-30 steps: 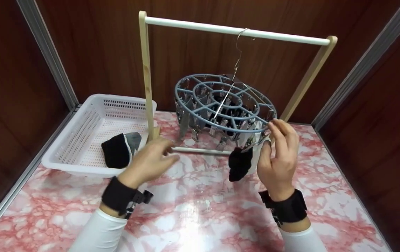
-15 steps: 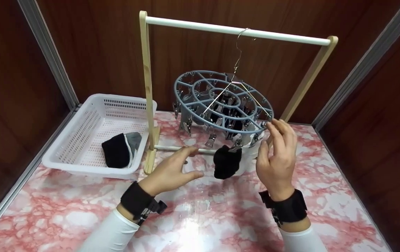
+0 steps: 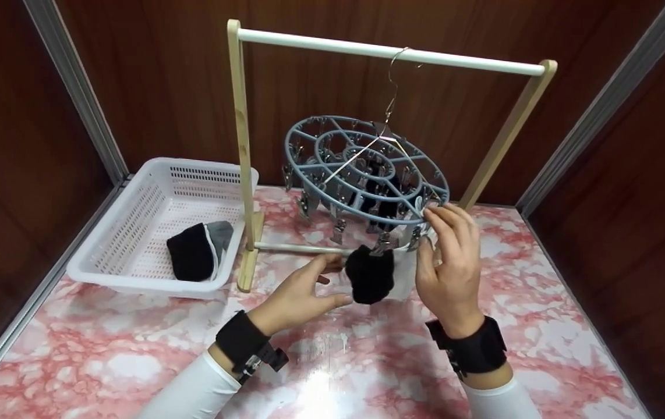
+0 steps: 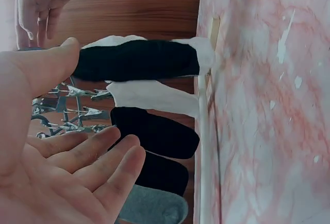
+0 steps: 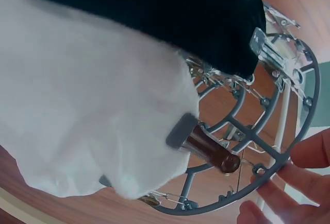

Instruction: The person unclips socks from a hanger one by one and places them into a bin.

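Right hand point(image 3: 452, 270) pinches the blue hanger rim point(image 5: 280, 158); left hand point(image 3: 297, 297), loosely spread, is beside 1 black sock point(image 3: 370, 276).

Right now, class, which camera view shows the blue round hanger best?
The head view: the blue round hanger shows nearly whole from above. The right wrist view gives a close partial arc; the left wrist view only fragments beyond the left hand.

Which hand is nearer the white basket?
Left: the left hand is right of the white basket, by the hanging black sock; the right hand is farther right, at the round hanger.
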`<state>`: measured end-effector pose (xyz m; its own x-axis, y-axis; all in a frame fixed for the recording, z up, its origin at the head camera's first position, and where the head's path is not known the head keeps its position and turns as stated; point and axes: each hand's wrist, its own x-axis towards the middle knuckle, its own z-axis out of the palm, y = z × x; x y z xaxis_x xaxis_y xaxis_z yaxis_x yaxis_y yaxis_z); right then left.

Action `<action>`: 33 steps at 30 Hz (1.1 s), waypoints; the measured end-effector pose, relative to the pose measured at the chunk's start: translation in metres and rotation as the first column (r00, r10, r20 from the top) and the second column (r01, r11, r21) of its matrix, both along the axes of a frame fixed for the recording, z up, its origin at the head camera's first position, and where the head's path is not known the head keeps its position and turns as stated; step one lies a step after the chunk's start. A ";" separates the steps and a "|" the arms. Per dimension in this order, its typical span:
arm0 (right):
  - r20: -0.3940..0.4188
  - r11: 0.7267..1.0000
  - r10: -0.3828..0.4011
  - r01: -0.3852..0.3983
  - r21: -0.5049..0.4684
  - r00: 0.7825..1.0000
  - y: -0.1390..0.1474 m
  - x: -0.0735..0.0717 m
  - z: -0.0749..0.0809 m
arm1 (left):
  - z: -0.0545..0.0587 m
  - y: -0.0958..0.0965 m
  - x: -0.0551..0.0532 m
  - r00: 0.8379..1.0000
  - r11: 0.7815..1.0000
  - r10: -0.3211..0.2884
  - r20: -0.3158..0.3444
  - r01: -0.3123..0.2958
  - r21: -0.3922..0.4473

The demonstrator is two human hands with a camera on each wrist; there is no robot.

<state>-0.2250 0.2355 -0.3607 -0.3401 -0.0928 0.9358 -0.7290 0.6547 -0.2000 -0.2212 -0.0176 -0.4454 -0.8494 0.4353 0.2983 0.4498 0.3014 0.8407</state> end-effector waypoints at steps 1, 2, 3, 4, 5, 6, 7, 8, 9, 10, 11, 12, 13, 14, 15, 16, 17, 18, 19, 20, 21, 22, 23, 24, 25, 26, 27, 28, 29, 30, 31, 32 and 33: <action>-0.005 1.000 0.012 -0.012 0.000 1.000 -0.001 0.001 0.000 | 0.000 0.000 0.000 1.000 1.000 -0.006 0.002 0.006 0.019; -0.011 1.000 0.024 -0.024 -0.002 1.000 -0.003 0.002 0.001 | -0.001 0.001 -0.001 1.000 0.999 -0.010 0.006 0.009 0.036; -0.016 0.999 0.036 -0.036 -0.002 0.999 -0.004 0.003 0.002 | -0.001 0.001 -0.001 1.000 0.999 -0.012 0.009 0.011 0.053; -0.020 0.999 0.045 -0.045 -0.001 0.999 -0.006 0.004 0.002 | -0.001 0.002 -0.001 1.000 0.998 -0.013 0.014 0.012 0.068; -0.025 0.998 0.055 -0.055 0.000 0.998 -0.008 0.005 0.003 | -0.001 0.002 -0.001 1.000 0.996 -0.014 0.023 0.012 0.085; -0.030 0.998 0.065 -0.064 0.006 0.997 -0.009 0.006 0.004 | -0.002 0.003 -0.001 0.999 0.995 -0.013 0.034 0.009 0.104; -0.035 0.997 0.072 -0.072 0.011 0.997 -0.010 0.007 0.005 | -0.002 0.003 -0.001 0.999 0.993 -0.011 0.042 0.005 0.119; -0.039 0.997 0.081 -0.080 0.015 0.996 -0.012 0.008 0.006 | -0.002 0.004 -0.001 0.999 0.991 -0.008 0.053 0.001 0.135; -0.043 0.996 0.088 -0.087 0.019 0.995 -0.013 0.009 0.006 | -0.002 0.004 0.000 0.998 0.988 -0.008 0.062 -0.002 0.153; -0.046 0.996 0.092 -0.091 0.023 0.995 -0.013 0.009 0.006 | -0.001 0.005 0.000 0.997 0.985 -0.008 0.072 -0.004 0.171; -0.051 0.995 0.095 -0.094 0.026 0.994 -0.014 0.010 0.007 | -0.001 0.006 0.001 0.997 0.983 -0.005 0.079 -0.010 0.185; -0.053 0.995 0.095 -0.094 0.029 0.994 -0.014 0.010 0.007 | -0.002 0.006 0.001 0.997 0.980 -0.003 0.082 -0.013 0.197; -0.056 0.995 0.097 -0.095 0.029 0.994 -0.015 0.011 0.007 | -0.002 0.006 0.001 0.996 0.979 0.004 0.084 -0.021 0.204; -0.057 0.995 0.097 -0.095 0.028 0.994 -0.015 0.011 0.007 | -0.002 0.007 0.002 0.996 0.976 0.011 0.085 -0.029 0.214; -0.058 0.995 0.096 -0.094 0.028 0.994 -0.015 0.011 0.007 | -0.002 0.007 0.002 0.996 0.975 0.020 0.083 -0.037 0.219; -0.060 0.995 0.095 -0.094 0.028 0.994 -0.016 0.012 0.008 | -0.002 0.007 0.002 0.996 0.975 0.031 0.078 -0.047 0.219; -0.063 0.995 0.094 -0.093 0.028 0.994 -0.017 0.013 0.009 | -0.001 0.007 0.003 0.997 0.974 0.043 0.070 -0.058 0.217; -0.066 0.995 0.095 -0.093 0.027 0.993 -0.018 0.013 0.010 | -0.001 0.007 0.003 0.997 0.974 0.053 0.064 -0.066 0.216; -0.070 0.995 0.096 -0.095 0.026 0.993 -0.019 0.014 0.011 | -0.001 0.008 0.004 0.996 0.974 0.061 0.058 -0.072 0.215; -0.075 0.995 0.099 -0.098 0.022 0.992 -0.020 0.016 0.013 | 0.000 0.008 0.004 0.997 0.974 0.064 0.051 -0.073 0.216; -0.081 0.995 0.103 -0.102 0.016 0.991 -0.022 0.018 0.016 | 0.000 0.008 0.005 0.997 0.973 0.063 0.049 -0.072 0.218; -0.088 0.994 0.107 -0.107 0.009 0.990 -0.023 0.020 0.018 | 0.001 0.009 0.005 0.997 0.972 0.059 0.048 -0.069 0.225; -0.102 0.994 0.110 -0.111 0.002 0.989 -0.025 0.022 0.020 | 0.001 0.009 0.006 0.997 0.971 0.056 0.051 -0.066 0.232; -0.119 0.993 0.115 -0.118 -0.010 0.986 -0.026 0.024 0.022 | 0.002 0.010 0.007 0.997 0.969 0.048 0.055 -0.060 0.241; -0.141 0.992 0.122 -0.127 -0.025 0.983 -0.028 0.026 0.023 | 0.002 0.010 0.007 0.997 0.967 0.042 0.059 -0.055 0.250; -0.164 0.990 0.129 -0.137 -0.039 0.978 -0.029 0.027 0.025 | 0.002 0.010 0.007 0.997 0.965 0.036 0.064 -0.051 0.257; -0.187 0.988 0.135 -0.146 -0.048 0.973 -0.030 0.029 0.026 | 0.003 0.011 0.008 0.997 0.963 0.031 0.068 -0.048 0.264; -0.207 0.986 0.143 -0.158 -0.056 0.968 -0.031 0.030 0.027 | 0.003 0.011 0.008 0.997 0.962 0.027 0.069 -0.045 0.268; -0.221 0.983 0.156 -0.173 -0.059 0.963 -0.031 0.031 0.027 | 0.003 0.011 0.009 0.997 0.961 0.025 0.069 -0.043 0.273; -0.223 0.980 0.171 -0.188 -0.059 0.960 -0.032 0.032 0.027 | 0.004 0.011 0.009 0.998 0.960 0.023 0.066 -0.040 0.278; -0.216 0.977 0.191 -0.206 -0.050 0.958 -0.033 0.032 0.027 | 0.004 0.011 0.009 0.998 0.959 0.023 0.065 -0.040 0.280; -0.201 0.975 0.208 -0.220 -0.038 0.957 -0.033 0.032 0.026 | 0.005 0.011 0.009 0.998 0.958 0.021 0.064 -0.038 0.283; -0.175 0.972 0.226 -0.234 -0.027 0.958 -0.033 0.032 0.025 | 0.005 0.011 0.010 0.998 0.959 0.021 0.060 -0.037 0.282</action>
